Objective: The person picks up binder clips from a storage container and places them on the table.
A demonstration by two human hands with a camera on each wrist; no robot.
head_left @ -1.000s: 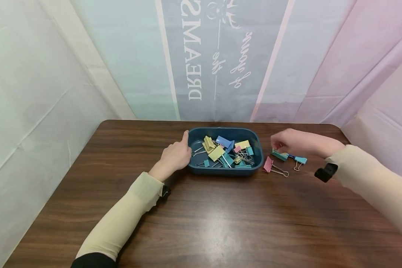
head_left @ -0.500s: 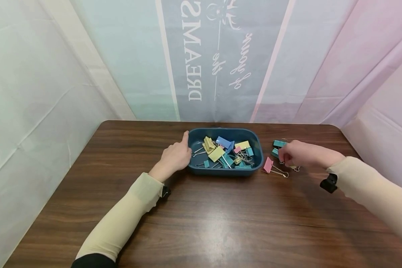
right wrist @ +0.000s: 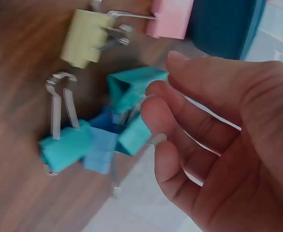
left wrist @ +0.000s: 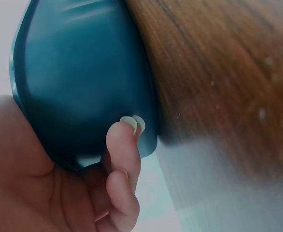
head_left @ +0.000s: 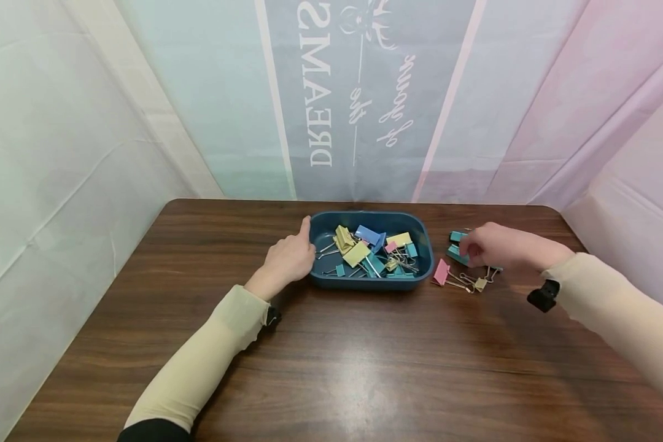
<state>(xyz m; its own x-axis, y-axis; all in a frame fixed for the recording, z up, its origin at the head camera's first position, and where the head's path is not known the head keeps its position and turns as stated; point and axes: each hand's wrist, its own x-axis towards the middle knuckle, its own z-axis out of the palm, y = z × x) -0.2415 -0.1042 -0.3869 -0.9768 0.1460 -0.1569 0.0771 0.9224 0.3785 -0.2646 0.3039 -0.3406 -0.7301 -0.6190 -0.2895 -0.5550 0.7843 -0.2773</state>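
My left hand [head_left: 287, 256] holds the left end of a dark blue plastic box [head_left: 364, 284], its index finger along the rim. In the left wrist view, curled fingers [left wrist: 123, 154] press the box's outer wall. Several binder clips, such as a yellow one [head_left: 356, 253], lie inside. Right of the box, my right hand [head_left: 503, 247] hovers over loose clips, with nothing between thumb and fingers. Its fingertips are close to a teal binder clip [right wrist: 134, 135] in the right wrist view. Around it lie a blue clip [right wrist: 100, 150] and another teal clip [right wrist: 66, 147] with raised handles.
A pink binder clip [head_left: 441, 272] lies just off the box's right end, with a small yellow clip [head_left: 479, 285] beside its handles. The brown wooden table [head_left: 331, 362] extends toward me. A printed cloth [head_left: 359, 123] hangs behind the table's back edge.
My right hand came forward from the back teal clips, then rose slightly back. The small yellow clip now shows beside the pink one. My left hand and the box have stayed put.
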